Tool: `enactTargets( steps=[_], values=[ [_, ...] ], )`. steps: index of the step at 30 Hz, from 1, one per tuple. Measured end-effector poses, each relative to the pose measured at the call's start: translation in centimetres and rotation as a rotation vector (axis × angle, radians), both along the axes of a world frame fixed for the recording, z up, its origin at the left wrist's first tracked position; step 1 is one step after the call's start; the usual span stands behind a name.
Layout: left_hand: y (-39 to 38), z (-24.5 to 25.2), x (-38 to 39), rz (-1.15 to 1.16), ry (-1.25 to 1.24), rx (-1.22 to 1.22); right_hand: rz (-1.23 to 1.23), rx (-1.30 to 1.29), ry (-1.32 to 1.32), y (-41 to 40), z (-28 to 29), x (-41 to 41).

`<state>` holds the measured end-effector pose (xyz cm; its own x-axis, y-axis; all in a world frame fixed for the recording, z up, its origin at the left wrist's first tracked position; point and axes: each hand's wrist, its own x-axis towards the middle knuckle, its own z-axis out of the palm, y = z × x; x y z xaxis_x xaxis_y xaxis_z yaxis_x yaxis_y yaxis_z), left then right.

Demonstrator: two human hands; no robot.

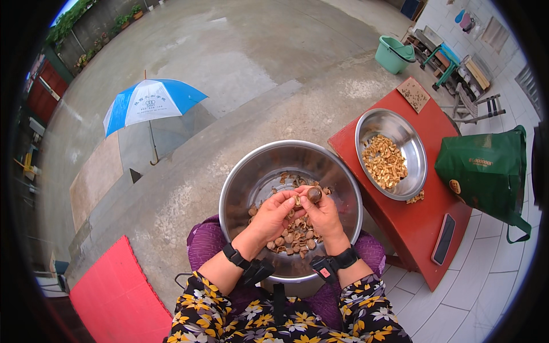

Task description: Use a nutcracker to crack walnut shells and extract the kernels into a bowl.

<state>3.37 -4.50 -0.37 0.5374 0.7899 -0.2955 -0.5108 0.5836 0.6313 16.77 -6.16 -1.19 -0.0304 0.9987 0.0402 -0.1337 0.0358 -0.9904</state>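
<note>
Over a large steel basin (pixel 235 184), my left hand (pixel 271 213) pinches a piece of walnut (pixel 297 200) between thumb and fingers. Close against it, my right hand (pixel 322 213) grips a tool whose round, dark brown knob (pixel 314 195) sticks up past the fingers; the rest of the tool is hidden. The right thumb also meets the walnut piece. Whole walnuts and broken shells (pixel 296 240) lie in the bottom of the basin, partly covered by my hands. The basin sits between my knees in purple trousers.
To the right, a red table (pixel 399 227) carries a steel bowl (pixel 414 133) of walnut kernels (pixel 384 160), a phone (pixel 443 239) and a cardboard piece (pixel 414 94). Beside it is a green bag (pixel 482 167). An open umbrella (pixel 152 100) stands left; a green bucket (pixel 393 55) is farther off.
</note>
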Motion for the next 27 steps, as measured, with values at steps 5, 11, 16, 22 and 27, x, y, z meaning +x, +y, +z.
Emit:
enactTargets(
  steps=[5, 11, 16, 22, 27],
  values=[
    [0.4, -1.1, -0.2, 0.040, -0.085, 0.022, -0.055, 0.059, 0.012, 0.1, 0.2, -0.6],
    [0.6, -0.6, -0.2, 0.013, -0.073, 0.072, -0.070, 0.032, 0.105, -0.1, -0.4, -0.9],
    [0.4, -1.1, 0.3, -0.022, -0.096, 0.069, -0.179, -0.079, 0.383, -0.2, -0.9, -1.0],
    [0.1, -1.2, 0.3, -0.003, 0.010, 0.034, -0.126, -0.089, 0.215, -0.2, 0.8, -0.3],
    [0.1, -1.2, 0.2, -0.019, -0.049, 0.053, -0.059, -0.075, 0.253, -0.1, 0.3, 0.2]
  ],
)
